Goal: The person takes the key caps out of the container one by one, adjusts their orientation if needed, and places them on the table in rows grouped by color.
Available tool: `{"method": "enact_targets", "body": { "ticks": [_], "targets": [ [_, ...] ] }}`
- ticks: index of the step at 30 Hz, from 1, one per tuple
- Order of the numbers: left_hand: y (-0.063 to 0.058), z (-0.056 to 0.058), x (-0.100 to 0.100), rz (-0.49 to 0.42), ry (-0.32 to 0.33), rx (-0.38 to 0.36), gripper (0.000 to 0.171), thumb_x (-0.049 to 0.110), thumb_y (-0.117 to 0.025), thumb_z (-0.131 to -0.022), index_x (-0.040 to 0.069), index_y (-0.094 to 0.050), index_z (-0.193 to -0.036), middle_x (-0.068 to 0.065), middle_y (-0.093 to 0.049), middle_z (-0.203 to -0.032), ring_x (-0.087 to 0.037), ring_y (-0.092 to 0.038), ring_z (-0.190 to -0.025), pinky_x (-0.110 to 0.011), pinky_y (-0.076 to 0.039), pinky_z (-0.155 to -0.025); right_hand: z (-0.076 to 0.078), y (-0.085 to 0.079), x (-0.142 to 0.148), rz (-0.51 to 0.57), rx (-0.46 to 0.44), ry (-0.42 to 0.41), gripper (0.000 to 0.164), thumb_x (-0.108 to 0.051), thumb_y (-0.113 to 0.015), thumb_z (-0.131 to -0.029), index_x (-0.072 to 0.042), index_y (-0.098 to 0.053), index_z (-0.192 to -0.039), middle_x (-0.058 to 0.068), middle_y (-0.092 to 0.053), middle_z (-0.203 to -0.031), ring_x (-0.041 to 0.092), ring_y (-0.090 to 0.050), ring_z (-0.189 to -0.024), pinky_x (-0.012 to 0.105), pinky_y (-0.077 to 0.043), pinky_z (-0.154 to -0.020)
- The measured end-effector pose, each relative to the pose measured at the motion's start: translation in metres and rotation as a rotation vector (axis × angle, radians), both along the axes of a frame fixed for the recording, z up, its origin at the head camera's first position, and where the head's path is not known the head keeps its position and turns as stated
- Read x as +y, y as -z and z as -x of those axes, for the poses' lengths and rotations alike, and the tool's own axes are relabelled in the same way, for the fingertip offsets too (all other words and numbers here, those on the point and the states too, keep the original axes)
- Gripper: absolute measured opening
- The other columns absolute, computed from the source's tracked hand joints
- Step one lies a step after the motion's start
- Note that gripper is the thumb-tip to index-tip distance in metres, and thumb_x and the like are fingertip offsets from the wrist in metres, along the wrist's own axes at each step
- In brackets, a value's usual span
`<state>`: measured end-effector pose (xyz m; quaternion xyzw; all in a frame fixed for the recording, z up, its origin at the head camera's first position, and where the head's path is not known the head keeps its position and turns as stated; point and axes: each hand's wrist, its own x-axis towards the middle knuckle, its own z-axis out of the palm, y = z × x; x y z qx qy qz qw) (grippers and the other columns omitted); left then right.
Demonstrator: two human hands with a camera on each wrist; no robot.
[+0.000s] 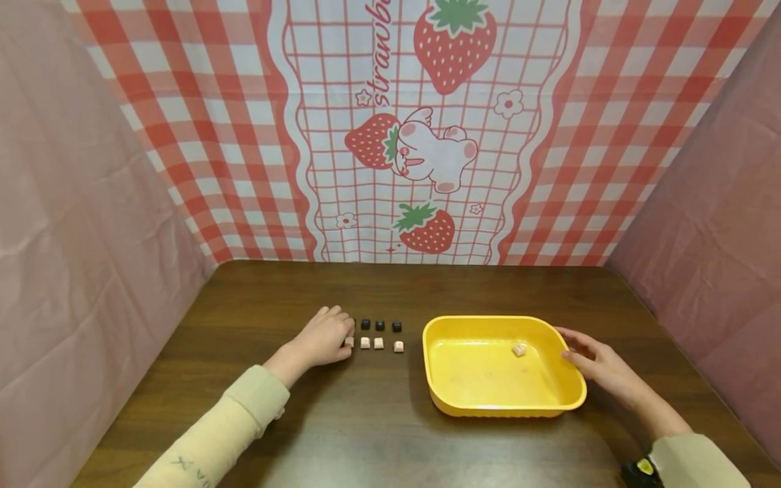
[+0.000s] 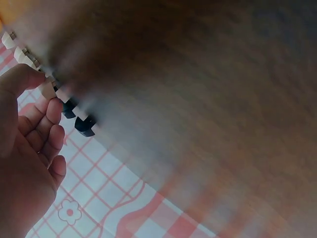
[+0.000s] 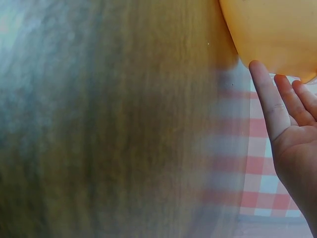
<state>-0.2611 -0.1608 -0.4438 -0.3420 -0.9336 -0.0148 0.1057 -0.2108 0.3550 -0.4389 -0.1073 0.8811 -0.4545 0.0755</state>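
Observation:
In the head view, my left hand (image 1: pixel 326 335) is at the left end of two short rows of keycaps. Its thumb and index finger pinch a cream keycap (image 2: pixel 48 90), seen close up in the left wrist view. Beside it stand cream keycaps (image 1: pixel 365 343) in the nearer row and black keycaps (image 1: pixel 380 325) in the farther row. To the right is a yellow plastic basin (image 1: pixel 504 411) with one loose cream keycap (image 1: pixel 518 350) inside. With fairly straight fingers, my right hand (image 1: pixel 604 366) touches the basin's right side; the right wrist view shows fingertips against its outer wall.
The dark wooden table (image 1: pixel 342 420) carries everything. A red-and-white checked cloth with strawberries (image 1: pixel 454 47) hangs behind its far edge. Pink cloth walls (image 1: pixel 91 224) close off the left and right sides.

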Motion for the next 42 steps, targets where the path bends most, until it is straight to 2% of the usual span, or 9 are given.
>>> {"method": "enact_targets", "body": {
  "ticks": [9, 18, 23, 29, 34, 42],
  "targets": [
    [-0.004, 0.002, 0.001, -0.004, 0.000, 0.001, 0.017, 0.026, -0.070, -0.073, 0.015, -0.060, -0.081, 0.005, -0.056, -0.079, -0.016, -0.044, -0.077, -0.030, -0.032, -0.070, 0.000, 0.000, 0.000, -0.009, 0.000, -0.003, 0.057, -0.026, -0.050, -0.097, 0.004, -0.031, -0.142, 0.031, -0.043, -0.134, -0.005, -0.056, -0.093, 0.025, -0.053, -0.073],
    [-0.031, 0.006, 0.021, -0.008, 0.016, 0.008, 0.021, 0.026, -0.072, -0.074, 0.012, -0.064, -0.087, 0.004, -0.059, -0.084, -0.017, -0.046, -0.082, -0.031, -0.032, -0.072, 0.000, 0.001, 0.001, -0.012, 0.012, -0.003, 0.056, -0.025, -0.051, -0.097, 0.004, -0.033, -0.142, 0.032, -0.043, -0.134, -0.007, -0.055, -0.094, 0.023, -0.052, -0.074],
    [-0.048, 0.008, 0.043, 0.020, 0.036, -0.003, 0.022, 0.030, -0.072, -0.077, 0.014, -0.064, -0.090, 0.005, -0.058, -0.086, -0.015, -0.045, -0.083, -0.031, -0.032, -0.073, 0.001, 0.002, 0.002, -0.018, 0.015, -0.008, 0.056, -0.024, -0.051, -0.097, 0.003, -0.033, -0.142, 0.030, -0.044, -0.134, -0.007, -0.055, -0.094, 0.022, -0.051, -0.074],
    [-0.059, 0.008, 0.076, 0.028, 0.077, -0.001, 0.022, 0.034, -0.070, -0.079, 0.018, -0.062, -0.092, 0.007, -0.059, -0.088, -0.014, -0.044, -0.085, -0.029, -0.033, -0.075, 0.002, 0.003, 0.002, -0.029, 0.008, -0.004, 0.057, -0.026, -0.051, -0.096, 0.002, -0.033, -0.142, 0.030, -0.044, -0.135, -0.006, -0.056, -0.094, 0.022, -0.051, -0.075],
    [-0.065, 0.007, 0.106, 0.035, 0.126, 0.023, 0.023, 0.036, -0.068, -0.081, 0.017, -0.063, -0.094, 0.006, -0.060, -0.090, -0.014, -0.045, -0.088, -0.029, -0.035, -0.076, 0.002, 0.000, 0.001, -0.024, 0.001, -0.007, 0.058, -0.027, -0.050, -0.097, 0.003, -0.032, -0.143, 0.031, -0.042, -0.136, -0.008, -0.055, -0.095, 0.022, -0.051, -0.075],
    [-0.065, 0.010, 0.154, 0.072, 0.211, 0.044, 0.029, 0.037, -0.068, -0.081, 0.018, -0.064, -0.102, 0.006, -0.061, -0.097, -0.014, -0.045, -0.092, -0.029, -0.034, -0.079, 0.000, -0.001, 0.000, -0.021, 0.004, -0.012, 0.057, -0.025, -0.049, -0.097, 0.004, -0.031, -0.143, 0.031, -0.043, -0.135, -0.009, -0.054, -0.095, 0.022, -0.051, -0.074]
  ]
}}
